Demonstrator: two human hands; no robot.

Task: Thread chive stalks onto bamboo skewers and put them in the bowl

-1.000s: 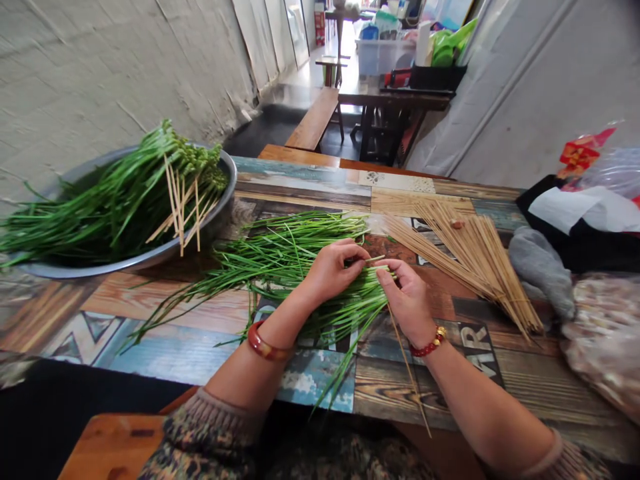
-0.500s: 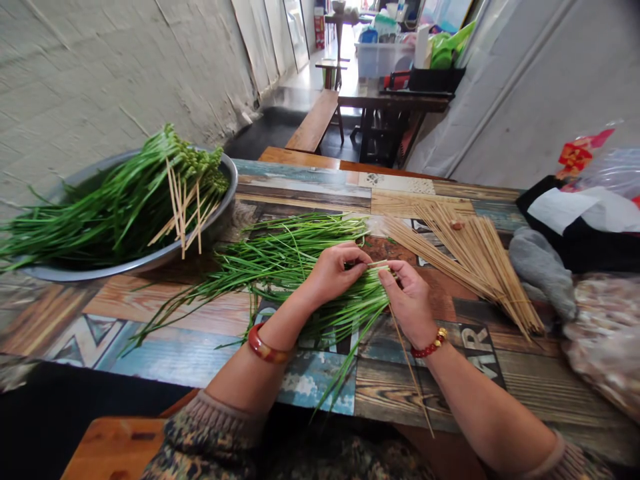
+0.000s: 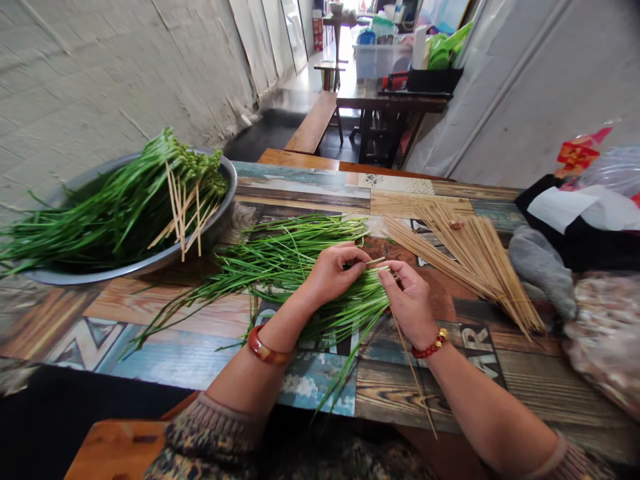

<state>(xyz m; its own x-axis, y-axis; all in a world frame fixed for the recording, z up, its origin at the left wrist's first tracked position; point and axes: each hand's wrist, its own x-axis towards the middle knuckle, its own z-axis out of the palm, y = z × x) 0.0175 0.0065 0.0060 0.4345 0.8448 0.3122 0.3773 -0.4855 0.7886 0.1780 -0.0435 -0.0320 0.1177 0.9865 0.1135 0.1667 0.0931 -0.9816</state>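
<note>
Thumb and forefinger of my left hand (image 3: pixel 337 270) are closed on the pale end of a chive stalk (image 3: pixel 376 261). Close beside it, my right hand (image 3: pixel 407 297) is closed on a bamboo skewer (image 3: pixel 414 373), whose long end slants down past the table's front edge. A row of chives (image 3: pixel 367 293) fans out leftward from the right fingers, white ends at the fingertips; the skewer's tip is hidden there. Behind my left hand lies a heap of loose chives (image 3: pixel 295 243) on the table. More bamboo skewers (image 3: pixel 475 260) lie in a spread bundle to the right.
At the left a metal basin (image 3: pixel 234 193) holds skewered chives (image 3: pixel 125 207), several skewer ends sticking over its rim. On the right are a grey plastic bag (image 3: pixel 543 270), a bag of pale pieces (image 3: pixel 605 340) and black cloth (image 3: pixel 595 243). A bench (image 3: pixel 315 123) stands beyond the patchwork-patterned table (image 3: pixel 310 183).
The chive stalk in my left fingers has tilted up a little and stands slightly apart from the row. My right hand keeps its hold on the skewer, nearly unmoved.
</note>
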